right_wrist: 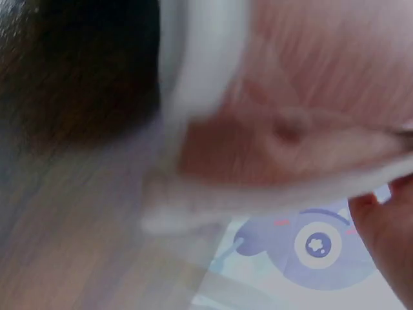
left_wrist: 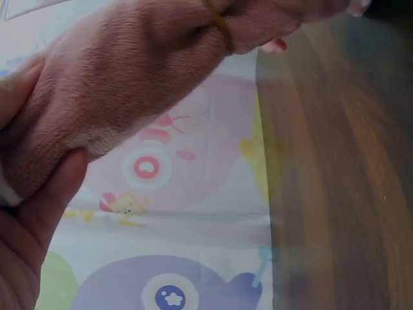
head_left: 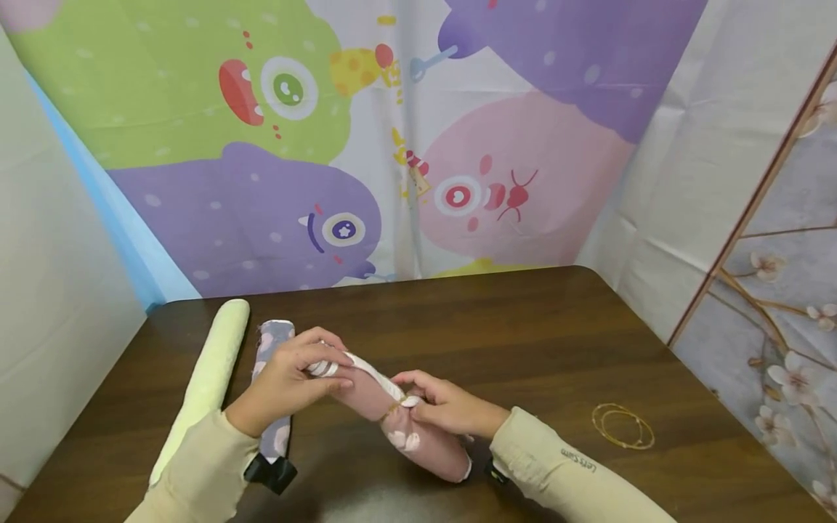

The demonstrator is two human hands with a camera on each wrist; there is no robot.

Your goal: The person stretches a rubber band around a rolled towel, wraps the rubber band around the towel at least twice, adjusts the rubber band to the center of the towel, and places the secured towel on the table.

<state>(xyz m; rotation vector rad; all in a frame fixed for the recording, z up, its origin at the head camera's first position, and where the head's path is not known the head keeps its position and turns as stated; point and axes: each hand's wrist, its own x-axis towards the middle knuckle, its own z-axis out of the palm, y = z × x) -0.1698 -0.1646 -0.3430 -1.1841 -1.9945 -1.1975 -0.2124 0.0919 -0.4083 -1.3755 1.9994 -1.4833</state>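
Note:
A pink rolled towel (head_left: 434, 452) with white edging is held slanting above the table, its right end lower. Around its middle sits a thin yellow rubber band (head_left: 390, 412), which cinches the roll; the left wrist view also shows the band. My left hand (head_left: 290, 378) grips the roll's upper left end, thumb on the near side. With thumb and fingers, my right hand (head_left: 454, 408) pinches the towel at its white edge, just right of the band. Up close in the right wrist view, the white edging (right_wrist: 213, 200) is blurred.
On the left of the brown table (head_left: 523, 327) lie a pale yellow rolled towel (head_left: 205, 370) and a grey-purple patterned rolled towel (head_left: 277, 436). Two loose yellow rubber bands (head_left: 623, 426) lie at the right. A cartoon-printed curtain (head_left: 314, 138) hangs behind the table.

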